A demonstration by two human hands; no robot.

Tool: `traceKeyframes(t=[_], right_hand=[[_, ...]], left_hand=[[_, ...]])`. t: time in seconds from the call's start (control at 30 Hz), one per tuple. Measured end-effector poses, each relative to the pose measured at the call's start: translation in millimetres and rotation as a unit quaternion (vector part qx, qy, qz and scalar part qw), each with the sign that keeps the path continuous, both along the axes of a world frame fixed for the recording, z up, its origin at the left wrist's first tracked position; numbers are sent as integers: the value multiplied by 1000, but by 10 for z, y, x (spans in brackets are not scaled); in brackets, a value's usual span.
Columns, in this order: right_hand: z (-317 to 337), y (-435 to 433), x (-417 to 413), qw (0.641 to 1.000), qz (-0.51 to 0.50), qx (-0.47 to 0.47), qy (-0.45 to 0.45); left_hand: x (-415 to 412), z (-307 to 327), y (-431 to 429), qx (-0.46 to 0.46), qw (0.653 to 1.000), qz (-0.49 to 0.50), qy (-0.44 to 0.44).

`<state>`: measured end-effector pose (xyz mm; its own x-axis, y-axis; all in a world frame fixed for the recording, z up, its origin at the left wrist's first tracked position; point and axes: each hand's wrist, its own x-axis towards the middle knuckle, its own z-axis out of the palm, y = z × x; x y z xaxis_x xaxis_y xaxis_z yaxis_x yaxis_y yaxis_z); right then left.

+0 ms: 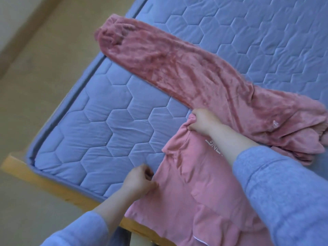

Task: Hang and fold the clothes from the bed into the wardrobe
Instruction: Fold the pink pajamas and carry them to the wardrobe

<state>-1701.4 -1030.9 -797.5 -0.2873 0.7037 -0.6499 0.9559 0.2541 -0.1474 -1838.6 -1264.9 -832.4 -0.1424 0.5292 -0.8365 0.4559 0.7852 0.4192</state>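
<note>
A light pink top (198,189) with white lettering lies spread on the blue quilted mattress (110,125), hanging over the near edge. My right hand (201,122) grips a bunched corner of it at its far end. My left hand (139,180) pinches its left edge, fingers curled. A darker pink fleece garment (177,68) stretches diagonally across the bed beyond my hands, its bulk crumpled at the right. The wardrobe is out of sight.
The wooden bed frame (53,185) borders the mattress at the near left. Beige floor (26,77) lies to the left of the bed. Bare mattress stretches to the left of the pink top and behind the fleece garment.
</note>
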Motion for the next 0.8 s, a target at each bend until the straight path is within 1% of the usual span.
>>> traceKeyframes(t=[0.07, 0.13, 0.23, 0.33, 0.53, 0.7, 0.8], right_hand=[[4, 10, 45, 999, -35, -4, 33], [46, -10, 90, 995, -70, -13, 76], [173, -56, 165, 982, -128, -27, 140], [332, -93, 259, 974, -139, 0, 178], [639, -314, 438, 965, -128, 40, 225], [770, -421, 591, 952, -163, 54, 252], [822, -445, 667, 952, -162, 43, 256]], left_hand=[[16, 1, -33, 4, 999, -37, 13], [15, 10, -75, 8, 999, -40, 23], [-1, 86, -157, 27, 999, -9, 33], [47, 225, -265, 63, 996, 37, 52], [270, 478, -524, 126, 979, 143, 66], [390, 617, -632, 170, 969, 160, 78], [486, 668, -708, 193, 962, 170, 93]])
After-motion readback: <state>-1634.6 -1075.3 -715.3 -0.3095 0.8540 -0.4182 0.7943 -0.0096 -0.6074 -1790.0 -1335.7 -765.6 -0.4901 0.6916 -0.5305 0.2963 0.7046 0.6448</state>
